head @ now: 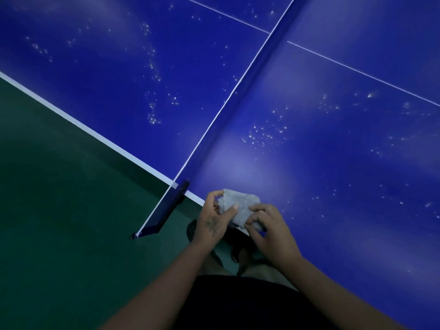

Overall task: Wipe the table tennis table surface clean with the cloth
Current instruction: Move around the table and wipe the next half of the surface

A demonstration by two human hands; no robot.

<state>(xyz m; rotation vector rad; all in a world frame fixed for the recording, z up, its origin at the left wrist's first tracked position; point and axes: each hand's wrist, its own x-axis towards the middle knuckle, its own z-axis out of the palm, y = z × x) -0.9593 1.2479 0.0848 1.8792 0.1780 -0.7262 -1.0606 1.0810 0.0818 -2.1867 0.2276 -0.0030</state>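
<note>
Head view: cloth [240, 207] held between both hands

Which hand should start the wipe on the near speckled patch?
Probably right. Both hands grip the cloth at the table edge, but the right hand is over the blue surface, nearer the speckles; the left hand hangs off the edge by the net post.

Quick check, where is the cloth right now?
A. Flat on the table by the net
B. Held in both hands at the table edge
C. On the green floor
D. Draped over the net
B: the left hand and right hand both grip the bunched grey cloth.
</note>
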